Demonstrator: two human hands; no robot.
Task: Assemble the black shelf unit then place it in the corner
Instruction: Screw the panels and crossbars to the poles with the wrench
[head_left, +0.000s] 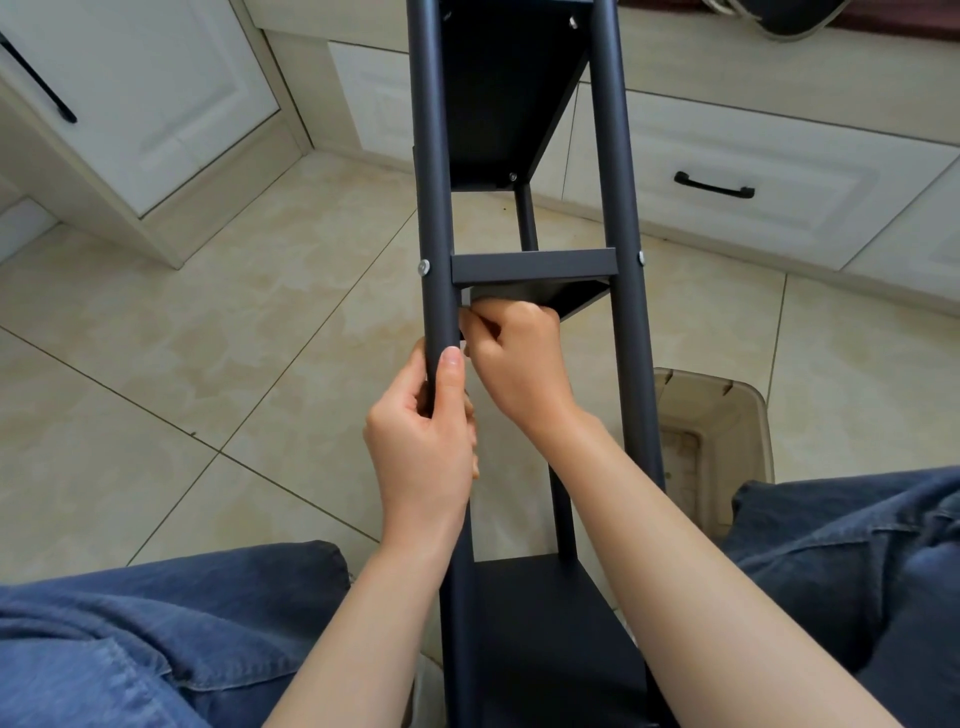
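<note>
Jeans (156, 623), shelf unit (613, 156), plastic bin (748, 431)

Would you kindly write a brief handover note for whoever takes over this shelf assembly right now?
Left hand grips the left pole of the black shelf unit, which passes between the legs.
Right hand, fingers curled, is under the middle shelf by that pole; what it holds is hidden.
Done: three shelves fitted, middle-shelf screws visible.
Left: finish this joint, stand unit in corner.
</note>
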